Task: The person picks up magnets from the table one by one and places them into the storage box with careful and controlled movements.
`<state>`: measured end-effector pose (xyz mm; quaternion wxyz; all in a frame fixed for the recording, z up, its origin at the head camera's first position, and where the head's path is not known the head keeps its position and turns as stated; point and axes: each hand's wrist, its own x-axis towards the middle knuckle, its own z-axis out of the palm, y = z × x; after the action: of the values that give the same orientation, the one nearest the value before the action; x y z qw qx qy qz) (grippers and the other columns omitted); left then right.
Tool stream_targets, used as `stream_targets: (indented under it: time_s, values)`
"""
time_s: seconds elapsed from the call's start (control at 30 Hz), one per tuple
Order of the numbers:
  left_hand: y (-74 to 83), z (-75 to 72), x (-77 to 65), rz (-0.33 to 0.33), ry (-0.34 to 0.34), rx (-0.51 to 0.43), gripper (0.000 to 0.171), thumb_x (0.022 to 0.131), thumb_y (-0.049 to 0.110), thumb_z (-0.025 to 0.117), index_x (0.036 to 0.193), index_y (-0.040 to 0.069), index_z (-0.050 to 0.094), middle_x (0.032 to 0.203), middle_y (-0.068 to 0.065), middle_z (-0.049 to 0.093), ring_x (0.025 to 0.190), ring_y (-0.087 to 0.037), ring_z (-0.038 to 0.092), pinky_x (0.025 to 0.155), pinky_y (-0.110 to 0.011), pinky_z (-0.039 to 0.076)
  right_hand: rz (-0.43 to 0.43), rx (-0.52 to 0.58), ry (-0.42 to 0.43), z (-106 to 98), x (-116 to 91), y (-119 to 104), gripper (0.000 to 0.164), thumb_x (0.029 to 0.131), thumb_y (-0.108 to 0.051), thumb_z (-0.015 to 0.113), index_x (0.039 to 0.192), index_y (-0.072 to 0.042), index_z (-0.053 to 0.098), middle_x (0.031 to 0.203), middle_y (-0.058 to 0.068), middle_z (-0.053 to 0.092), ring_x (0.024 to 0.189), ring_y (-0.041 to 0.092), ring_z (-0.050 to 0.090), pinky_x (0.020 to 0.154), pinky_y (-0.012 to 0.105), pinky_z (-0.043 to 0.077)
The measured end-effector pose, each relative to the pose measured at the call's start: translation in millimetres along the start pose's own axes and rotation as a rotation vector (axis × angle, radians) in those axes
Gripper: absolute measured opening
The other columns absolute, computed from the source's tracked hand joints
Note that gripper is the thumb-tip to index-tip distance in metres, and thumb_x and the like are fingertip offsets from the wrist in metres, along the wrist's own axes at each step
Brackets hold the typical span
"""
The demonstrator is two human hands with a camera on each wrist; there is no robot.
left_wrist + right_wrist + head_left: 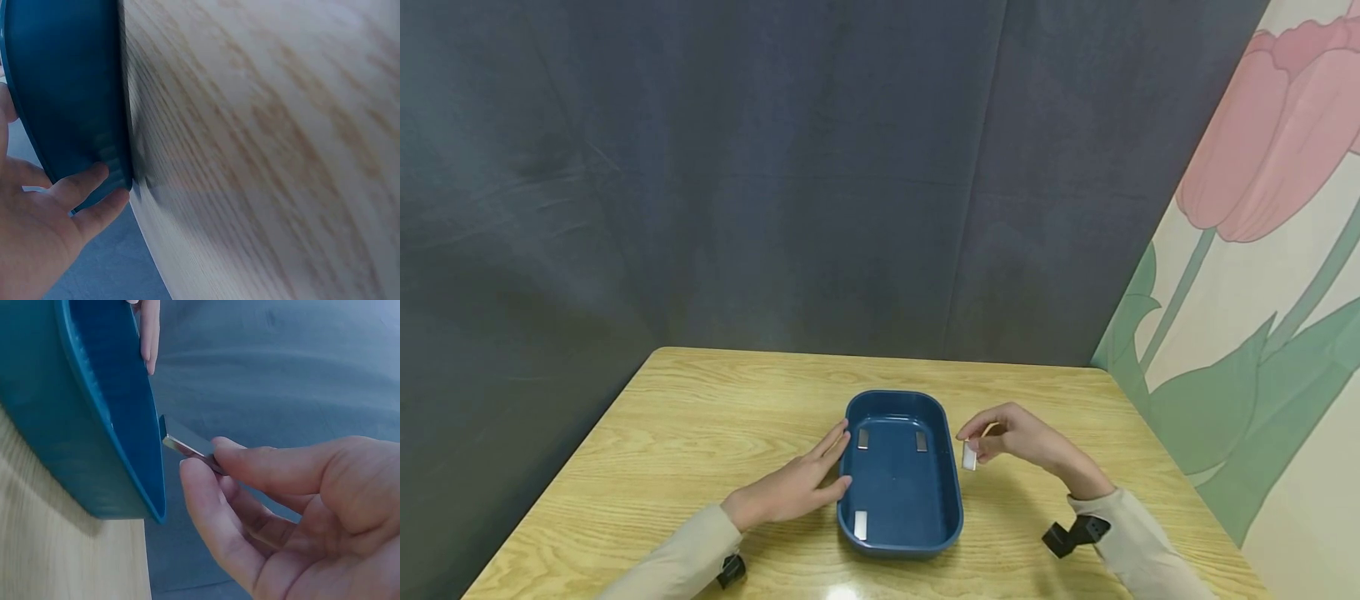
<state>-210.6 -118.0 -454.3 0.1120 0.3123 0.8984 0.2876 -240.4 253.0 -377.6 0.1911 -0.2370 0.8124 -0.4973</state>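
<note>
A deep blue plastic tray [898,496] with rounded corners stands on the table. Just off its right rim, my right hand [1011,435] pinches a small, flat, shiny metal block [969,457] between thumb and fingers. The right wrist view shows the block [184,447] held by one end, its other end pointing towards the tray. My left hand [792,487] rests against the tray's left side, fingers extended; in the left wrist view its fingertips touch the outer wall [69,81]. Inside the tray lie three similar metal blocks: far left [862,439], far right [921,442] and near left [861,525].
The wood-grain table [722,417] stretches out on both sides of the tray. A dark grey curtain [805,183] hangs behind the table's far edge. To the right stands a wall [1315,433] painted with tulips. Each sleeved wrist carries a small black camera [1075,533].
</note>
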Motion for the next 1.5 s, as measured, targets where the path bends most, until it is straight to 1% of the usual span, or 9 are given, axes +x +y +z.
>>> stream_targets:
  time_s: [0.07,0.27,0.47,0.67,0.87,1.0,1.17,1.27,1.5]
  values:
    - [-0.1,0.1,0.0,0.001,0.000,0.002,0.072,0.106,0.044,0.041,0.159,0.006,0.011,0.166,0.000,-0.009,0.143,-0.029,0.028,0.112,-0.047,0.032,0.000,-0.010,-0.005,1.5,1.2,-1.5,0.018,0.092,0.007,0.060,0.107,0.009,0.070,0.094,0.020,0.069,0.080,0.029,0.068,0.075,0.044,0.058]
    - [-0.4,-0.6,0.1,0.004,0.003,0.004,0.072,0.106,0.043,0.041,0.159,0.005,0.011,0.166,-0.001,-0.008,0.143,-0.029,0.028,0.112,-0.048,0.032,-0.006,-0.013,-0.026,6.3,5.0,-7.1,0.019,0.092,0.007,0.059,0.108,0.014,0.067,0.091,0.017,0.068,0.078,0.029,0.067,0.075,0.043,0.059]
    - [-0.6,-0.7,0.6,0.001,0.002,0.007,0.072,0.106,0.044,0.041,0.159,0.005,0.011,0.166,0.000,-0.009,0.144,-0.028,0.027,0.112,-0.048,0.032,-0.008,-0.024,-0.068,10.5,10.0,-10.7,0.016,0.091,0.006,0.060,0.104,0.012,0.068,0.089,0.016,0.067,0.077,0.033,0.066,0.075,0.044,0.058]
    - [-0.3,-0.8,0.4,-0.003,0.001,0.012,0.072,0.106,0.045,0.041,0.159,0.006,0.011,0.166,0.001,-0.009,0.143,-0.029,0.028,0.111,-0.049,0.033,-0.013,-0.007,-0.132,14.3,15.7,-12.0,0.015,0.090,0.009,0.061,0.102,0.015,0.067,0.089,0.018,0.067,0.077,0.027,0.064,0.075,0.050,0.058]
    - [-0.2,-1.3,0.9,-0.001,0.001,0.012,0.074,0.106,0.048,0.039,0.159,0.005,0.011,0.166,0.000,-0.009,0.143,-0.028,0.029,0.111,-0.047,0.034,-0.031,-0.017,-0.186,19.4,21.1,-11.9,0.014,0.086,0.010,0.064,0.098,0.012,0.069,0.087,0.016,0.069,0.072,0.023,0.065,0.071,0.040,0.058]
    - [-1.0,-0.5,1.0,0.001,0.000,0.013,0.074,0.106,0.047,0.040,0.159,0.005,0.011,0.166,0.000,-0.009,0.143,-0.029,0.030,0.111,-0.047,0.034,-0.039,-0.011,-0.209,22.8,23.1,-12.5,0.014,0.084,0.012,0.064,0.097,0.012,0.070,0.086,0.016,0.069,0.070,0.020,0.063,0.071,0.040,0.058]
    - [-0.9,-0.3,0.6,0.002,-0.004,0.008,0.072,0.106,0.045,0.041,0.159,0.005,0.012,0.166,0.000,-0.009,0.142,-0.029,0.031,0.111,-0.048,0.034,-0.063,-0.013,-0.240,25.3,26.2,-12.3,0.015,0.083,0.013,0.064,0.097,0.014,0.069,0.085,0.016,0.070,0.069,0.016,0.062,0.068,0.033,0.058]
    - [-0.8,-0.4,0.4,0.001,-0.005,0.006,0.072,0.106,0.045,0.041,0.159,0.005,0.011,0.166,0.000,-0.010,0.143,-0.029,0.030,0.111,-0.047,0.033,-0.078,-0.030,-0.250,28.3,28.3,-13.3,0.014,0.083,0.014,0.063,0.096,0.014,0.069,0.082,0.016,0.069,0.068,0.017,0.062,0.067,0.031,0.057]
    - [-0.6,-0.7,0.3,0.010,0.001,0.008,0.072,0.106,0.045,0.040,0.158,0.003,0.012,0.166,-0.002,-0.009,0.142,-0.030,0.032,0.111,-0.047,0.034,-0.098,-0.113,-0.269,36.8,33.2,-17.5,0.015,0.080,0.013,0.063,0.089,0.008,0.073,0.077,0.010,0.069,0.066,0.015,0.060,0.063,0.030,0.055]
